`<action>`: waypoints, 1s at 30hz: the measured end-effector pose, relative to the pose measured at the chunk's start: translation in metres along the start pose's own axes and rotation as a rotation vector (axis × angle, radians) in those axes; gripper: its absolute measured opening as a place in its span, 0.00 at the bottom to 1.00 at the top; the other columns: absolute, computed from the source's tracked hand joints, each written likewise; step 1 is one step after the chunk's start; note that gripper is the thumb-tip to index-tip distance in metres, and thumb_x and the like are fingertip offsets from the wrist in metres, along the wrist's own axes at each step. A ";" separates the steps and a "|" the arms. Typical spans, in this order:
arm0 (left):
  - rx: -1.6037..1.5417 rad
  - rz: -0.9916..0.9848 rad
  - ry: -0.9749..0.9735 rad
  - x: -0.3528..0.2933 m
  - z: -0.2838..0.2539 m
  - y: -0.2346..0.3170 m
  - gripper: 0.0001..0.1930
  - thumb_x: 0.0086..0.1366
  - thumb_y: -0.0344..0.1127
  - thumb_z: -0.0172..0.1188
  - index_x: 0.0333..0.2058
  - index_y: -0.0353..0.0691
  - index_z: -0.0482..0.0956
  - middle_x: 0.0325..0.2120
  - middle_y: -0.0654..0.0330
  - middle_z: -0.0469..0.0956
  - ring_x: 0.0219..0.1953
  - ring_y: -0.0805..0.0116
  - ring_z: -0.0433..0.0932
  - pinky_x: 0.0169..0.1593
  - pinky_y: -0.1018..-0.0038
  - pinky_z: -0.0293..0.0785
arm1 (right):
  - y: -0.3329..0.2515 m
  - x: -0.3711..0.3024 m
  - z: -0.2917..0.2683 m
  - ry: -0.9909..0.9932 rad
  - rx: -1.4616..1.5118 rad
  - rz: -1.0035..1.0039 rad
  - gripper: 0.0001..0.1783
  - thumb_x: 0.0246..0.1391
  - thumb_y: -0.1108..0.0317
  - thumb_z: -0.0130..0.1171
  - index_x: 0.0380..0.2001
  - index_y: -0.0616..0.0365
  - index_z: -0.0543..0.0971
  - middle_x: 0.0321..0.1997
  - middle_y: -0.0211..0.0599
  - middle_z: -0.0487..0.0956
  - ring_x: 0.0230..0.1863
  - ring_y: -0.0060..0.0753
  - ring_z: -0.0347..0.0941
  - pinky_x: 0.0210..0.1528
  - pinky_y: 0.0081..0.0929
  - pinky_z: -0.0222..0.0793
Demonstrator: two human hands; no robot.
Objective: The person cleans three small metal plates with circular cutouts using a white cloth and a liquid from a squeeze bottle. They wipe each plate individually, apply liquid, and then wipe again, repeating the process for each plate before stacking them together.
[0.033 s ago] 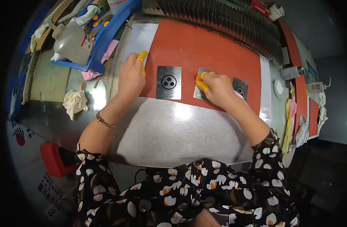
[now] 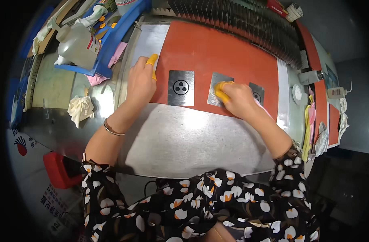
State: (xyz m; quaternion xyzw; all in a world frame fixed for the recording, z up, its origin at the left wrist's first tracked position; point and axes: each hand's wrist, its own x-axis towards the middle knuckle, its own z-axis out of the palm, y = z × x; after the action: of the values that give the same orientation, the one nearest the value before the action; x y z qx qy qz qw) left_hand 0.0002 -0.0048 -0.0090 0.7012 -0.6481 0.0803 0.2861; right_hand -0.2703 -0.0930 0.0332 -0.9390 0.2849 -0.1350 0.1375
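Note:
My left hand rests at the left edge of a red mat, its fingers curled in and yellow finger cots on the tips. Whether it holds anything is hidden. Beside it lies a small grey metal plate bearing a black ring with three dots. My right hand, also in yellow cots, has its fingers bunched on a second metal plate. What those fingers hold, if anything, I cannot make out. A third plate is partly covered by that hand, and a pale pink strip shows along its wrist.
A row of upright dark sheets runs along the back. A blue tray with a translucent bottle stands at left, near a crumpled white cloth. At right are a clear bottle and a small white dish.
My right hand has shifted slightly toward me and to the right on the middle plate, uncovering more of its upper part. My left hand stays at the mat's edge.

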 end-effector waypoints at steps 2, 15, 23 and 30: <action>0.013 -0.017 -0.014 -0.002 -0.005 0.001 0.13 0.49 0.20 0.50 0.36 0.28 0.73 0.35 0.50 0.70 0.35 0.52 0.70 0.38 0.61 0.65 | 0.007 -0.030 -0.007 -0.097 0.045 0.067 0.06 0.41 0.73 0.59 0.28 0.59 0.77 0.23 0.44 0.77 0.25 0.48 0.73 0.27 0.39 0.68; -0.357 0.026 -0.250 -0.011 -0.047 0.014 0.32 0.52 0.39 0.63 0.54 0.34 0.64 0.50 0.50 0.65 0.55 0.52 0.63 0.58 0.65 0.59 | -0.017 -0.030 -0.023 0.143 0.297 0.102 0.06 0.49 0.69 0.59 0.27 0.61 0.76 0.25 0.42 0.78 0.24 0.42 0.73 0.27 0.34 0.70; -0.235 0.140 -0.288 -0.010 -0.047 0.022 0.35 0.43 0.41 0.69 0.51 0.34 0.67 0.50 0.51 0.64 0.53 0.52 0.62 0.56 0.64 0.59 | -0.040 -0.028 -0.014 0.007 0.277 0.097 0.10 0.50 0.67 0.59 0.32 0.64 0.76 0.27 0.43 0.79 0.28 0.39 0.75 0.35 0.30 0.69; -0.270 0.154 -0.219 -0.007 -0.034 0.018 0.25 0.50 0.33 0.63 0.48 0.33 0.69 0.48 0.52 0.65 0.52 0.53 0.62 0.55 0.64 0.59 | -0.052 0.012 0.009 -0.036 0.220 0.130 0.10 0.47 0.66 0.61 0.30 0.62 0.76 0.29 0.48 0.78 0.29 0.48 0.74 0.31 0.35 0.69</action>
State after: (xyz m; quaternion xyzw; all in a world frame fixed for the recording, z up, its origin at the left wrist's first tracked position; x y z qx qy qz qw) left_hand -0.0094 0.0190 0.0211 0.6093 -0.7320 -0.0622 0.2985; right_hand -0.2323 -0.0565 0.0444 -0.9001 0.3259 -0.1395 0.2531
